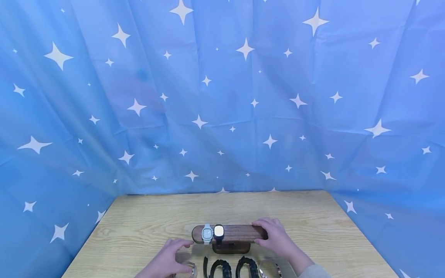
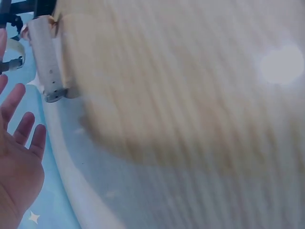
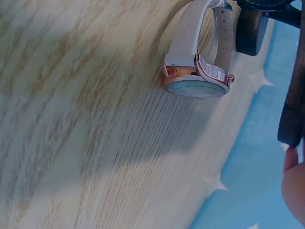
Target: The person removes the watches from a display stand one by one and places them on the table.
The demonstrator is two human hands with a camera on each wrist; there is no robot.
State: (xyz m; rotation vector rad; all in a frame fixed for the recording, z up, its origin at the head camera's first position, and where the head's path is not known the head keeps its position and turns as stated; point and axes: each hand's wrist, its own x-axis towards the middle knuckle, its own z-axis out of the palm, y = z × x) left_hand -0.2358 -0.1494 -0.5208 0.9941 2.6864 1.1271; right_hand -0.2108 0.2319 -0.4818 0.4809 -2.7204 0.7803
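A dark wooden watch stand (image 1: 240,233) with a horizontal bar stands on the table. Two watches are strapped round the bar's left half: a pale square-cased watch (image 1: 207,233) and a black watch (image 1: 219,231) with a bright face. My right hand (image 1: 278,239) grips the bar's right end between thumb and fingers. By the bar's left end is my left hand (image 1: 167,258), fingers spread, its index fingertip close to the wood; whether it touches is unclear. Below that hand's thumb lies a watch (image 1: 193,269), partly cut off. The left palm appears empty in the left wrist view.
Two black-banded watches (image 1: 226,268) (image 1: 247,262) and another watch (image 1: 278,269) stand along the table's near side, cut off by the frame. A white-strapped watch (image 3: 183,40) lies on the wood in the right wrist view. Blue star-patterned cloth (image 1: 222,96) hangs behind the table (image 1: 156,210).
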